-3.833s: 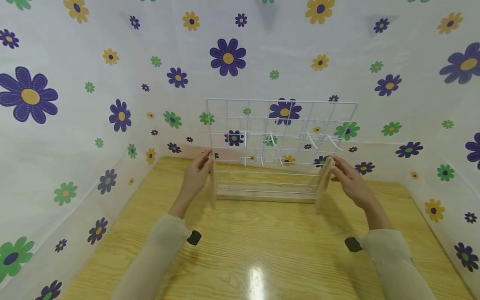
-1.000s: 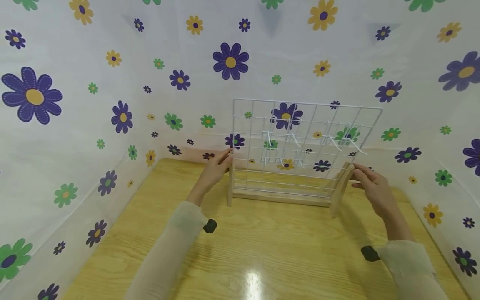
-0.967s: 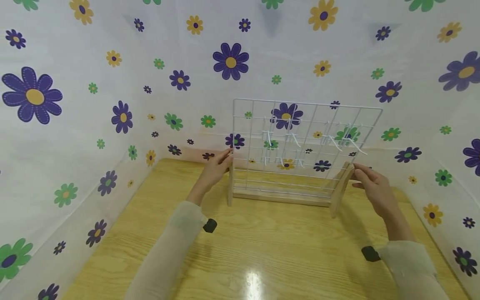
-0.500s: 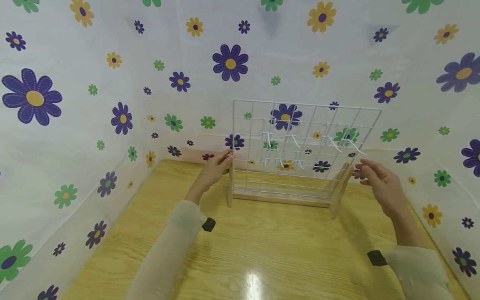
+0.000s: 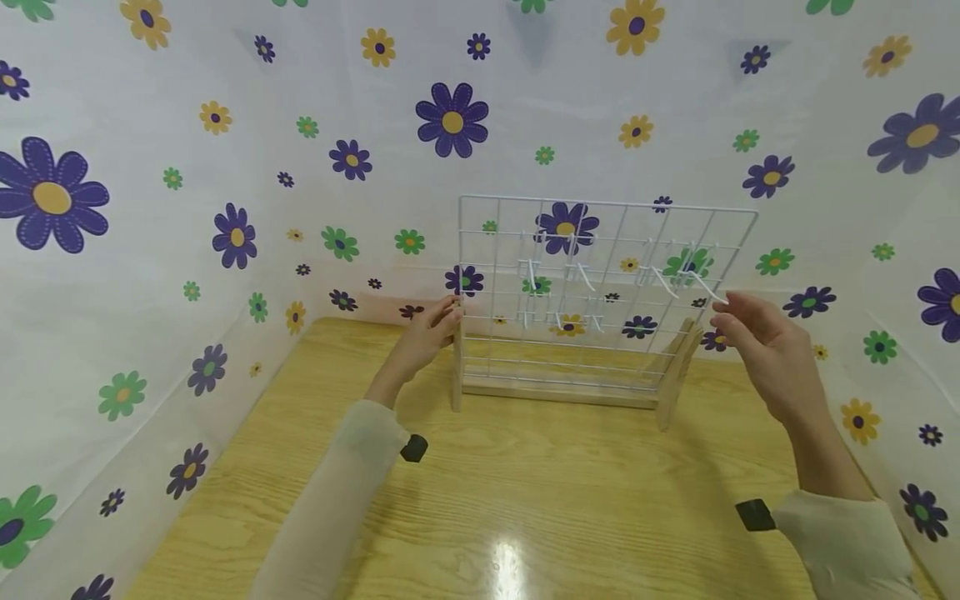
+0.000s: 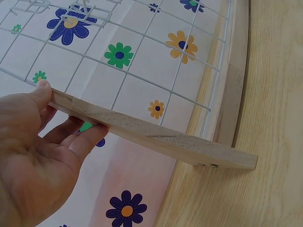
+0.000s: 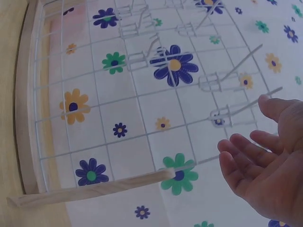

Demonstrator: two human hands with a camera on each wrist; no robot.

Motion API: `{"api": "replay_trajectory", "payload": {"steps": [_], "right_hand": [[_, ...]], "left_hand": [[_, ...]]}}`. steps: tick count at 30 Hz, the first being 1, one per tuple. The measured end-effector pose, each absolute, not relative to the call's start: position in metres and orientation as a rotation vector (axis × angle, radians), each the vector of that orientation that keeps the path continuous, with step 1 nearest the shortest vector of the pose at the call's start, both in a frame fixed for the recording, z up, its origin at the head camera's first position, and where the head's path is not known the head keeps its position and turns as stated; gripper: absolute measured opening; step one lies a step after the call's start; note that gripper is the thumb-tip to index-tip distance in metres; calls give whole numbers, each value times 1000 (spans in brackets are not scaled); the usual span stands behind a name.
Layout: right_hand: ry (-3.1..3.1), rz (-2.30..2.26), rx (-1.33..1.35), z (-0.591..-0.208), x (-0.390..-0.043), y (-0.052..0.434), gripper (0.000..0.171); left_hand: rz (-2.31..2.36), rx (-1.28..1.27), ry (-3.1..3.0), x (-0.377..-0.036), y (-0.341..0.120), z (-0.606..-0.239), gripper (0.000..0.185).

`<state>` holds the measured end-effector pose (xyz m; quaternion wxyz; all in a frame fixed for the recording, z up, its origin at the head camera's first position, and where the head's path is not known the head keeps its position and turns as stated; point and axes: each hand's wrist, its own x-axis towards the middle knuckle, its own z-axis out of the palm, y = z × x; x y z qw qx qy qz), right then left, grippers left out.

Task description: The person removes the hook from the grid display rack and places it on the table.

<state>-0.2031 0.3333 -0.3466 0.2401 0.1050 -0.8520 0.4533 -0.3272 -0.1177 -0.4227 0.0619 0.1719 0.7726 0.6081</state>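
1. Left hand (image 5: 424, 337): you hold the top of the left wooden upright (image 6: 142, 130) of the rack, thumb along its upper edge and fingers curled loosely under it. The wrist view shows real contact here.

2. Right hand (image 5: 765, 350): it is open, fingers relaxed and slightly spread, and it holds nothing. It hangs in the air just beside the right wooden upright (image 5: 677, 371), with a visible gap between them. Your fingertips (image 7: 272, 106) sit close to the tip of the nearest white hook (image 7: 246, 108); contact cannot be confirmed.

3. Wire grid rack (image 5: 600, 250): a white mesh panel set in a wooden frame. It stands upright on its base rail (image 5: 558, 392), toward the far right part of the table (image 5: 480, 500), near the back wall.

4. Hooks (image 5: 555, 279): several white wire hooks are clipped to the middle and right cells of the grid. All are bare; nothing hangs from any of them.

5. Surroundings: flower-print sheeting (image 5: 225, 167) encloses the table on the left, back and right.

6. Progress, as a judgement: the rack appears placed and stable on the table, so the positioning looks essentially done. What remains is for you to let go with the left hand. Any work at the hooks has not begun.
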Motion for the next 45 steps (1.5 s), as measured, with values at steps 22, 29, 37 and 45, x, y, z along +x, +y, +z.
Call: {"api": "replay_trajectory", "payload": {"steps": [22,29,37,45], "right_hand": [[-2189,1077,154,-318,-189,295,33],[-2155,1059,147,-322,-191,290,29],[-2068,1017,130,-323,-195,284,22],[-2048,1014,74,-324,-196,280,18]], "left_hand": [[1837,484,2338,-328,-119,-424,57],[1830,472,2353,-324,-117,-422,57],[1840,469,2348,-324,-116,-422,58],[1845,454,2344,-322,-116,-421,56]]}}
